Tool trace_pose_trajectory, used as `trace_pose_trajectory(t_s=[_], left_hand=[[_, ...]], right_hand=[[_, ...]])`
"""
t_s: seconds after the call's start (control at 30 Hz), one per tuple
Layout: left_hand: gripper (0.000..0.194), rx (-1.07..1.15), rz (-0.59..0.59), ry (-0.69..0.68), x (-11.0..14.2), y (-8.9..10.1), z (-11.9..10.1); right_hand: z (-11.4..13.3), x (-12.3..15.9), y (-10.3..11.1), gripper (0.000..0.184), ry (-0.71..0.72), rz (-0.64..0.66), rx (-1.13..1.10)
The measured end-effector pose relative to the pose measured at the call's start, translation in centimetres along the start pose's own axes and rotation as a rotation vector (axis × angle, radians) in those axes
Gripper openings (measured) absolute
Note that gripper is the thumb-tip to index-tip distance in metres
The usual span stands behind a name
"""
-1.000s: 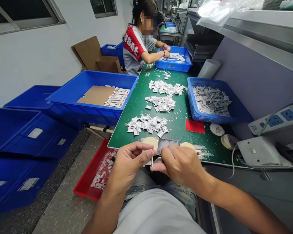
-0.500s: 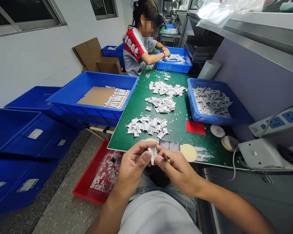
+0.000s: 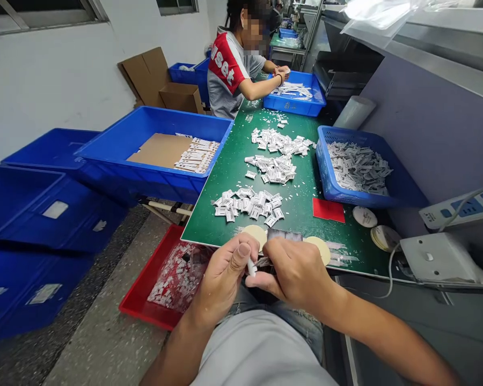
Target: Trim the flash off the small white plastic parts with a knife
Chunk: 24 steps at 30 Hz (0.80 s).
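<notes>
Lower and closer together than a moment ago: left hand and right hand, just off the near edge of the green mat. Left fingers curled firmly around a white tag, its end poking out beside the thumb. Right fingers pinched on a small metal tool, its tip touching or nearly touching the tag, with the exact contact hidden behind the knuckles. Shape of the tool too small to make out.

Step in hand, by the look of it: a single tag worked over by hand with the tool, apart from the loose heaps. Next move likely calling for a steady pinch and a careful pass along the tag's edge.

On the mat, ahead of the hands: three heaps of white tags, round tan pads and a dark strip near the edge. At the mat's right side, a blue basket full of tags; off its near left corner, a red tray holding more. Past the mat's far end, a co-worker with both hands above a blue crate.
</notes>
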<state>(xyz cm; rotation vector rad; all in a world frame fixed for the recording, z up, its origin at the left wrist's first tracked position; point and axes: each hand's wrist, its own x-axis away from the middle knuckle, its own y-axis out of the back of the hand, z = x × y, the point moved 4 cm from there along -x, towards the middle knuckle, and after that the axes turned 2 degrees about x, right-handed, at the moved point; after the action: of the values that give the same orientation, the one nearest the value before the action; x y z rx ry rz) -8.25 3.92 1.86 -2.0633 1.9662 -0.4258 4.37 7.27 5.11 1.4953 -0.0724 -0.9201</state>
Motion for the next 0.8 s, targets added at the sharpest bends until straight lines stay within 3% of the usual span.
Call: trace_pose_trajectory(t_s=[0.27, 0.8], left_hand=[[0.033, -0.042, -0.011, 0.015, -0.2, -0.1, -0.1], [0.032, -0.125, 0.016, 0.058, -0.6, -2.4, 0.0]], right_hand=[[0.0, -0.1, 0.1, 0.063, 0.007, -0.031, 0.073], [-1.6, 1.4, 1.4, 0.060, -0.018, -0.097, 0.162]])
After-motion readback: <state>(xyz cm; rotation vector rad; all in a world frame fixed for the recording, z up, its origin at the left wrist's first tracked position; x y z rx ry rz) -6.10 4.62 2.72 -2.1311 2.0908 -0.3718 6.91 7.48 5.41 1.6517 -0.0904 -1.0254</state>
